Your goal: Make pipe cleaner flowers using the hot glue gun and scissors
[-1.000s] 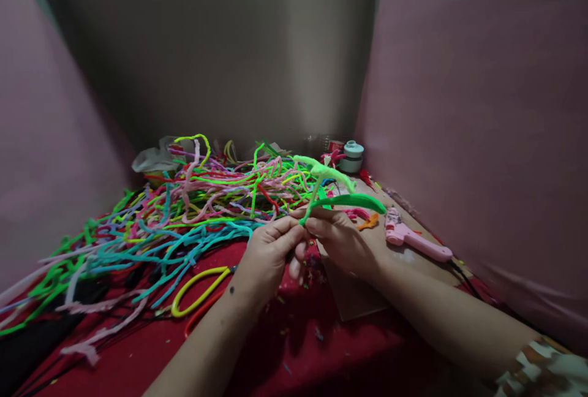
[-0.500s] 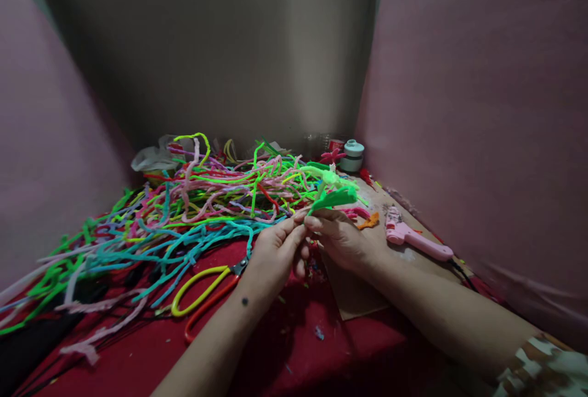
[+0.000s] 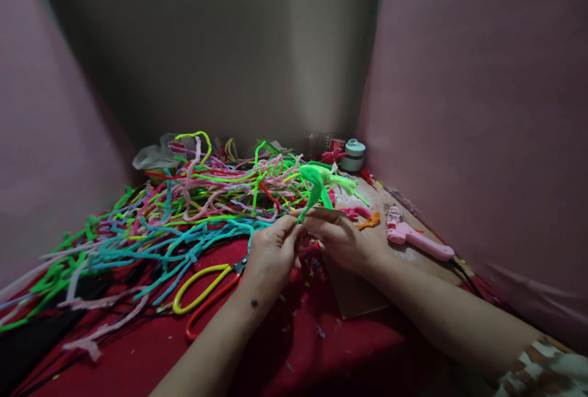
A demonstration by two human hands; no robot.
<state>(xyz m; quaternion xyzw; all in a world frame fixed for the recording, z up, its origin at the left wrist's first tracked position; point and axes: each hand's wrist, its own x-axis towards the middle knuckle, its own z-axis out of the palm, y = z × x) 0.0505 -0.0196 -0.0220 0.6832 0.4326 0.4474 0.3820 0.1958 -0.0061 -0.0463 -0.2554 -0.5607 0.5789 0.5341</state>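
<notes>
Green pipe-cleaner piece (image 3: 316, 185) is pinched at its stem between left hand (image 3: 271, 253) and right hand (image 3: 342, 238), above the red worktop (image 3: 321, 348); its leaf loop is now turned upright, so twisting is judged ongoing. Scissors (image 3: 206, 293), loose pipe-cleaner pile (image 3: 184, 207), pink glue gun (image 3: 416, 238) are nearby; small jar (image 3: 353, 155), contents hidden
</notes>
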